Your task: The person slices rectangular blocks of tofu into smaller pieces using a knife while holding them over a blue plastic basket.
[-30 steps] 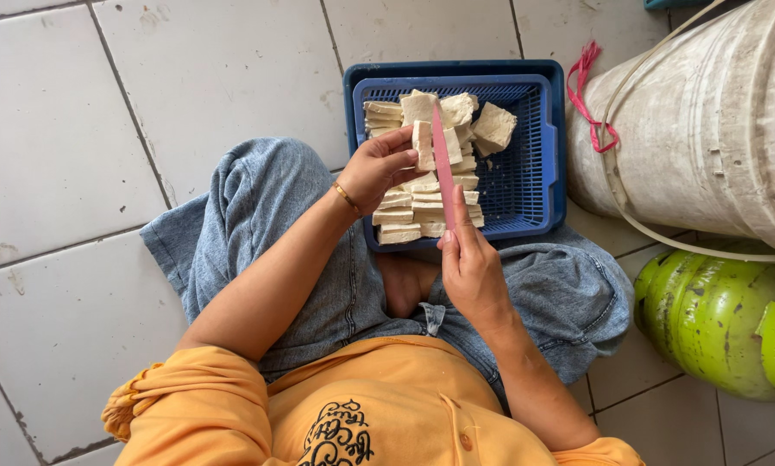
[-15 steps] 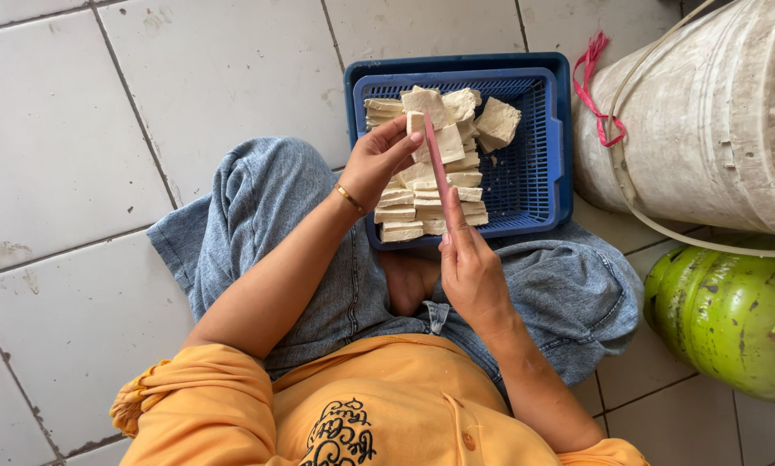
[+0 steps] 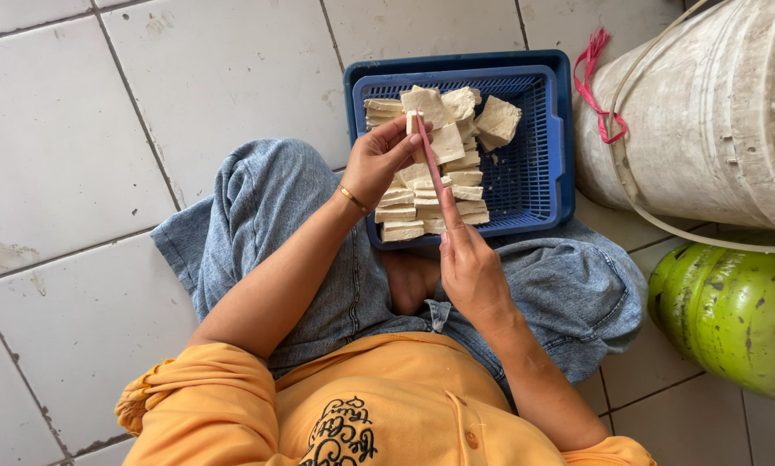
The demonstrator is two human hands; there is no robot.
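Note:
My left hand [image 3: 377,162] pinches a small white tofu piece [image 3: 413,122] over the near left part of a blue plastic basket [image 3: 541,147]. My right hand [image 3: 469,263] grips a thin pink blade [image 3: 430,160] whose tip lies against that piece. Several pale tofu slabs [image 3: 443,185] are stacked and heaped inside the basket, mostly on its left half. The basket rests on the floor against my knees in blue denim.
A large dirty white bucket [image 3: 715,112] with a pink string [image 3: 596,82] stands at the right. Below it lies a green gas cylinder [image 3: 732,315]. White floor tiles [image 3: 146,103] spread out to the left and behind.
The pink blade has swung left and its tip now meets the piece in my left hand. My left hand lifted the piece slightly higher; the tofu piece looks narrower.

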